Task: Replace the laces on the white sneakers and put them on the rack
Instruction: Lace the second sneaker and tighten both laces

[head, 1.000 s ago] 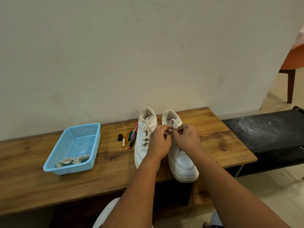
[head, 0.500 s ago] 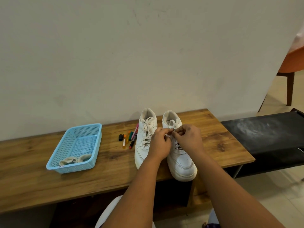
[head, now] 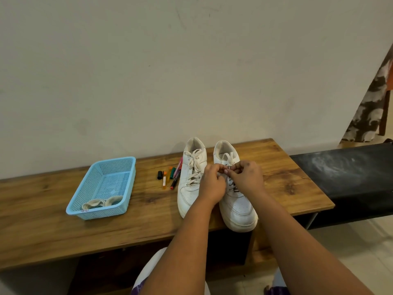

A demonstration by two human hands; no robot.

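Small tag on blue basket (head: 101, 212) rim — red scrawl (perhaps handwriting), unreadable

Both hands meet over the right sneaker (head: 236, 201): the left hand (head: 212, 184) and the right hand (head: 246, 177) have their fingers curled, pinching its lace (head: 227, 158) near the top eyelets. Just left of the left hand stands the other sneaker (head: 191, 173), already laced, touching its mate. Further left of the hands lie a few markers (head: 172, 175) on the wooden bench (head: 53, 226), and beyond those a blue basket (head: 102, 188) with rolled laces (head: 100, 202) in its near end. To the right of the right hand sits a black rack (head: 350, 175), level with the bench.
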